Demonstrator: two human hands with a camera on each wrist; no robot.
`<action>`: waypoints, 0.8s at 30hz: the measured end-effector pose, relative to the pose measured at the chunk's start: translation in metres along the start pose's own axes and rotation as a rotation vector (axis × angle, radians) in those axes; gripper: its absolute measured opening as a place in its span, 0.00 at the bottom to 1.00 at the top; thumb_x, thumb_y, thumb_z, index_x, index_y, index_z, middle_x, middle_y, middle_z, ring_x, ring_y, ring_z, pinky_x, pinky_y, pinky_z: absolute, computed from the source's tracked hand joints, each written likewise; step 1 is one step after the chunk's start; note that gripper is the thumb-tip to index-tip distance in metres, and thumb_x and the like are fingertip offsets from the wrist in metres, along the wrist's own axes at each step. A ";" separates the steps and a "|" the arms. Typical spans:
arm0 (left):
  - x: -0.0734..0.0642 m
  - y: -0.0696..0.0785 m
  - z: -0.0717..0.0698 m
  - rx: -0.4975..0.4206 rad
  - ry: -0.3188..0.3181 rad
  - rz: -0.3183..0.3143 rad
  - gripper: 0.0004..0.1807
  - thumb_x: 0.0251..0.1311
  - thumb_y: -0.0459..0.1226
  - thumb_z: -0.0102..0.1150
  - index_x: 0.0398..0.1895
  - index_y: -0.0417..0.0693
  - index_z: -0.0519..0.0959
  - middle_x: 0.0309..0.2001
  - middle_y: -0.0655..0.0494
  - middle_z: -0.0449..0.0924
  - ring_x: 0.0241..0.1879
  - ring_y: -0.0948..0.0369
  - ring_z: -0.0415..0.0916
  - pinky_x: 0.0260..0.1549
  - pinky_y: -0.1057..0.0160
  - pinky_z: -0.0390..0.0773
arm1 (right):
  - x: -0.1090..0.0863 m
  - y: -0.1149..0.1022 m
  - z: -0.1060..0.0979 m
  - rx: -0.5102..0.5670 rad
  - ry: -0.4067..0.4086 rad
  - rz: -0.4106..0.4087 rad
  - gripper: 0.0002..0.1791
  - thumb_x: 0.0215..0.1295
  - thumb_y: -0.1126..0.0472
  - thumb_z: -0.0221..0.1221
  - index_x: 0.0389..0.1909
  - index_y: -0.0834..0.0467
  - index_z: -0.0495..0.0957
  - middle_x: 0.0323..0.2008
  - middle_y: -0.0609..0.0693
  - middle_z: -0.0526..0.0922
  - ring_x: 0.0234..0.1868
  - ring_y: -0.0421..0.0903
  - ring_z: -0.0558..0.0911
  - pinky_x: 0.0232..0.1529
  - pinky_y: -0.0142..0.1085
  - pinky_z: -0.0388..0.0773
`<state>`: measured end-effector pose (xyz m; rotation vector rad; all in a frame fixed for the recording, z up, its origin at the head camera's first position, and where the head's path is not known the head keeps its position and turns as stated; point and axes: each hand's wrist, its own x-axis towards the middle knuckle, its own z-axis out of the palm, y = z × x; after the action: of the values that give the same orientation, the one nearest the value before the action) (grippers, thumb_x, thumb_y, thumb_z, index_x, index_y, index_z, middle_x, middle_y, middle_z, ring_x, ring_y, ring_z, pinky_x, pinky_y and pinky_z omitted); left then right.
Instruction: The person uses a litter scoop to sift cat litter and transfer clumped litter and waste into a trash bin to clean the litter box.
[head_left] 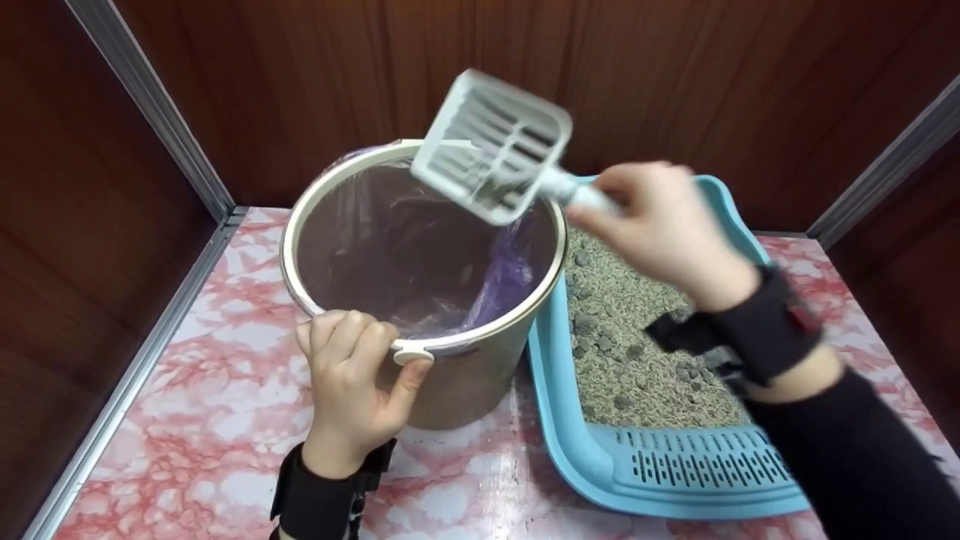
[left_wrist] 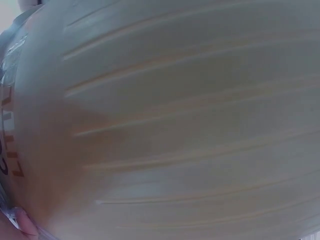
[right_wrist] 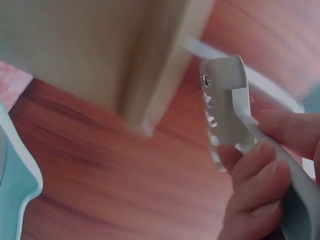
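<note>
My right hand (head_left: 660, 225) grips the handle of a pale slotted litter scoop (head_left: 487, 142), held over the right back part of a round trash bin (head_left: 465, 397). Some dark litter sits at the scoop's lower corner in the head view. The right wrist view shows the scoop (right_wrist: 227, 95) from the side, fingers wrapped about its handle. My left hand (head_left: 349, 390) holds the bin's near rim, fingers over the edge and thumb outside by a round tab. A thin clear and purple bag (head_left: 506, 274) lines the bin. The ribbed bin wall (left_wrist: 190, 125) fills the left wrist view.
Right of the bin stands a blue litter tray (head_left: 555, 427) holding grey-beige litter (head_left: 645, 375) with dark clumps. Both stand on a red-and-white marbled surface (head_left: 195, 405). Brown wood-look panels (head_left: 315, 75) with metal edge strips enclose the back and sides.
</note>
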<state>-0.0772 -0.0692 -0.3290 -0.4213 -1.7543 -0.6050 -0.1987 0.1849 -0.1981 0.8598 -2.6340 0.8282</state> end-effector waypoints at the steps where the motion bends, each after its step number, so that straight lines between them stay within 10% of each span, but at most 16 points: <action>1: 0.000 0.000 0.001 0.001 -0.001 0.001 0.27 0.67 0.59 0.47 0.21 0.46 0.66 0.23 0.54 0.62 0.30 0.50 0.58 0.35 0.49 0.52 | 0.000 -0.004 0.009 -0.066 0.005 -0.064 0.13 0.63 0.52 0.64 0.31 0.59 0.82 0.20 0.49 0.77 0.17 0.45 0.70 0.19 0.38 0.66; 7: 0.001 0.000 0.005 0.007 -0.008 0.005 0.27 0.67 0.59 0.47 0.22 0.47 0.68 0.23 0.55 0.62 0.29 0.51 0.59 0.35 0.49 0.53 | 0.004 -0.005 0.037 -0.414 0.136 -0.470 0.08 0.55 0.60 0.68 0.24 0.57 0.78 0.17 0.49 0.74 0.17 0.48 0.72 0.16 0.44 0.66; 12: 0.001 0.000 0.006 -0.001 -0.005 0.001 0.27 0.67 0.59 0.47 0.22 0.47 0.67 0.23 0.55 0.62 0.29 0.51 0.59 0.34 0.49 0.52 | 0.008 -0.004 0.036 -0.485 0.234 -0.622 0.05 0.54 0.65 0.67 0.24 0.57 0.79 0.16 0.49 0.70 0.18 0.49 0.72 0.17 0.43 0.66; 19: 0.003 -0.001 0.005 -0.004 0.011 0.007 0.27 0.67 0.59 0.48 0.22 0.46 0.67 0.22 0.54 0.62 0.29 0.50 0.59 0.35 0.49 0.53 | 0.000 0.004 0.026 -0.381 0.359 -0.583 0.06 0.59 0.59 0.66 0.30 0.58 0.82 0.21 0.51 0.79 0.20 0.51 0.77 0.19 0.43 0.71; 24: 0.002 0.000 0.003 -0.011 0.016 0.000 0.27 0.67 0.59 0.48 0.21 0.47 0.67 0.23 0.54 0.63 0.29 0.51 0.58 0.35 0.49 0.52 | -0.014 0.025 0.003 -0.198 0.432 -0.331 0.13 0.59 0.57 0.67 0.42 0.60 0.83 0.27 0.54 0.85 0.19 0.44 0.76 0.20 0.35 0.68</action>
<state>-0.0801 -0.0679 -0.3277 -0.4227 -1.7363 -0.6164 -0.2026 0.2060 -0.2174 0.9096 -2.0849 0.5772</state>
